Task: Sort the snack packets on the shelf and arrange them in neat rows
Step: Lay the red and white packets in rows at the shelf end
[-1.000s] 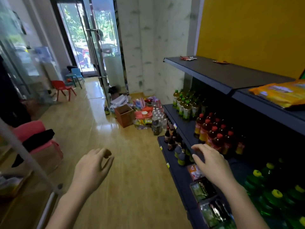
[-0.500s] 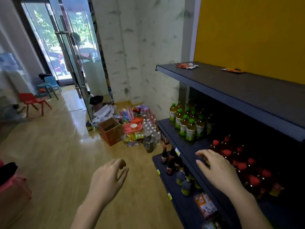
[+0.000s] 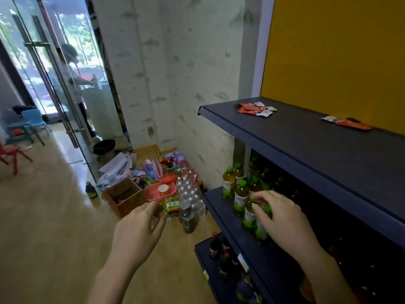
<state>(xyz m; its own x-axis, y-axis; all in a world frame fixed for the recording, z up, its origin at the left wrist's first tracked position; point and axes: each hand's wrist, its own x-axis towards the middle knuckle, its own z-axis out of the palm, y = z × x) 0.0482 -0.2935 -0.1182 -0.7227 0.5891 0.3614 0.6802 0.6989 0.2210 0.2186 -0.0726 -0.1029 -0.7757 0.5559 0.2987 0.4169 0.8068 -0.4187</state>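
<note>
Snack packets (image 3: 256, 108) on top shelf (image 3: 306, 145), bottles (image 3: 241, 194) below.

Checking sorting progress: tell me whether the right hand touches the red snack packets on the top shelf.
Apart. Head view: the right hand is down by the green-capped bottles, the red snack packets lie far above on the top shelf.

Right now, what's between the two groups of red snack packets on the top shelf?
Nothing. In the head view, only the bare top shelf lies between the left pile of packets and the packets farther right.
</note>
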